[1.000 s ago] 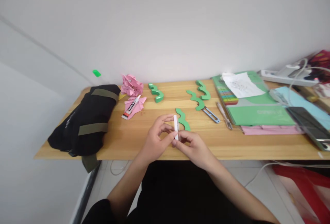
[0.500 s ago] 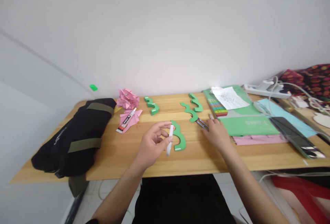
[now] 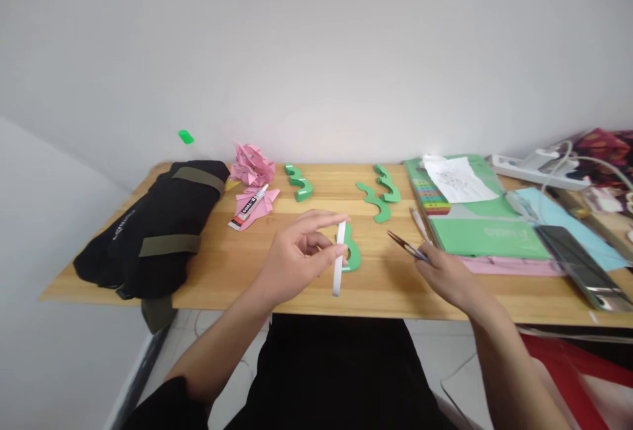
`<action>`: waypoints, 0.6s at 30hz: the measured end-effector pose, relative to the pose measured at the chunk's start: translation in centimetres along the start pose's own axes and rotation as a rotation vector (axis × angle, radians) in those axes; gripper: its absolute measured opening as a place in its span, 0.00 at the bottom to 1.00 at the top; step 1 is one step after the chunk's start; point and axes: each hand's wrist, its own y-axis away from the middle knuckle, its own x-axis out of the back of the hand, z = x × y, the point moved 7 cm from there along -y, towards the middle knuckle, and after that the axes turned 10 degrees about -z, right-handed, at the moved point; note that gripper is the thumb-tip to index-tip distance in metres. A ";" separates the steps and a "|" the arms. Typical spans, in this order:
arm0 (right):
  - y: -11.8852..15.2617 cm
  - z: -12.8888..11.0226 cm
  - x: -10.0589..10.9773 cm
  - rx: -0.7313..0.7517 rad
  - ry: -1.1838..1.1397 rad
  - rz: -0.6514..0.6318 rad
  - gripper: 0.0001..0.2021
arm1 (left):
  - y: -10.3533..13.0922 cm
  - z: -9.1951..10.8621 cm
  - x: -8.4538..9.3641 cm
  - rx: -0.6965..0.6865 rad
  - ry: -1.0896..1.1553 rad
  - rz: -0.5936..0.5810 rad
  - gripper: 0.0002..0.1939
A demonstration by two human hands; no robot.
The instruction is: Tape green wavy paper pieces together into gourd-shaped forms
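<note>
My left hand [image 3: 297, 255] pinches a narrow white paper strip [image 3: 339, 265] upright above the front of the wooden table [image 3: 237, 272]. Just behind the strip lies a green curved paper shape [image 3: 353, 252]. My right hand [image 3: 445, 273] holds a small pair of scissors [image 3: 406, 246], blades pointing left and lifted off the table. Further back lie more green curved shapes [image 3: 376, 202], [image 3: 388, 184], [image 3: 299, 183].
A black bag [image 3: 153, 229] fills the left end. Crumpled pink paper [image 3: 252, 165] and a glue tube [image 3: 248, 206] sit behind my left hand. A pen [image 3: 420, 224], green folders [image 3: 475, 219], a phone [image 3: 576, 255] and a power strip [image 3: 537, 166] are at the right.
My right hand let go of the white strip, reached right to the scissors and picked them up. My left hand kept the strip and turned it more upright.
</note>
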 end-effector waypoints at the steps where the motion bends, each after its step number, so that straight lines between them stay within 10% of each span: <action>1: 0.8 -0.5 0.5 0.094 -0.089 0.024 0.10 | 0.0 0.1 -0.1 0.003 0.010 -0.005 0.16; 6: 4.8 -4.2 3.2 0.604 -0.547 0.163 0.27 | -0.2 0.6 -1.0 0.035 0.018 -0.039 0.16; 18: 5.3 -8.9 4.0 0.772 -0.567 0.049 0.19 | 0.3 1.4 -1.4 -0.021 -0.055 -0.083 0.19</action>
